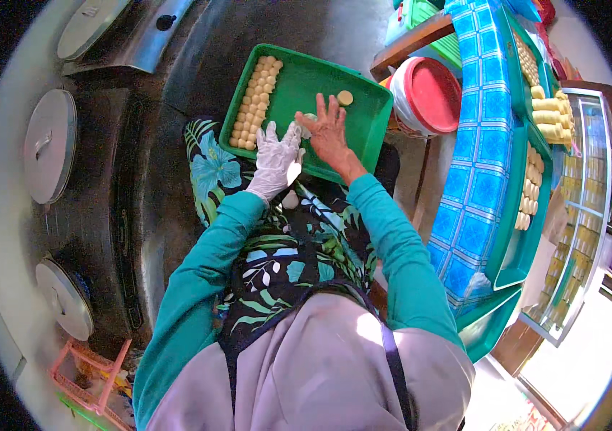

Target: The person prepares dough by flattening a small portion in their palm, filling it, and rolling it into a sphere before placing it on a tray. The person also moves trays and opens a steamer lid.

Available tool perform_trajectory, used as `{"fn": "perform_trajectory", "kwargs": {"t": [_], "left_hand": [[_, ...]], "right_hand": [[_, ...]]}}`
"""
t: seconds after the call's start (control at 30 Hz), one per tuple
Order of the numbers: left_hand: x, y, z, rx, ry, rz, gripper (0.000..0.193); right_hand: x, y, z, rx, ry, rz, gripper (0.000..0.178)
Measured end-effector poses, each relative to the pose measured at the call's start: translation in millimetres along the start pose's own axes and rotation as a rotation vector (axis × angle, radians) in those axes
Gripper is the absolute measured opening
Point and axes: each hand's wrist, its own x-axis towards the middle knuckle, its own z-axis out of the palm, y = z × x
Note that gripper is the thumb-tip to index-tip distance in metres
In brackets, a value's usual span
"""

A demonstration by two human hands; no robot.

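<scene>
A green rectangular tray (299,75) rests over my lap. Rows of small, pale, round dough balls (254,104) fill its left side. My left hand (276,159), in a thin white glove, is at the tray's near edge with its fingers apart. My bare right hand (329,135) reaches over the tray with fingers spread. Just past its fingertips lies a flat, round, pale dough disc (345,98). A whitish piece shows partly beside the right thumb, mostly hidden, and I cannot make out what it is.
On the right, a table under a blue checked cloth (474,144) holds green trays (510,266) of shaped pale pieces. A red-lidded tub (431,97) stands beside it. Round metal lids (51,147) sit on the dark surface at left. A pink basket (90,381) is at lower left.
</scene>
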Motion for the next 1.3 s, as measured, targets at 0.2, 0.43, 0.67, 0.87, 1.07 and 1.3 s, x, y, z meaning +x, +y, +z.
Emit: {"fn": "perform_trajectory", "kwargs": {"t": [0.2,0.43,0.67,0.87,1.07,1.3], "left_hand": [[19.1,-7.7,-2.2,0.116,-0.041,-0.019,0.069],[21.8,-14.0,-3.0,0.026,-0.05,0.031,0.066],[7.3,4.4,-6.2,0.025,-0.068,0.113,0.061],[13.9,1.0,-13.1,0.121,-0.164,0.142,0.062],[23.3,4.3,-7.5,-0.011,-0.083,0.088,0.059],[18.3,-0.2,-4.6,0.05,-0.061,0.089,0.058]], "right_hand": [[11.8,5.1,-21.1,0.067,-0.154,0.046,0.041],[-3.0,-1.9,-10.2,0.019,-0.017,0.093,0.059],[-39.9,-1.6,-18.3,0.056,-0.138,0.194,0.054],[-55.9,-8.6,-25.0,0.059,-0.193,0.182,0.053],[-35.8,1.8,-15.8,0.036,-0.048,0.227,0.049],[-29.2,-1.0,-10.0,-0.066,-0.092,0.154,0.046]]}}
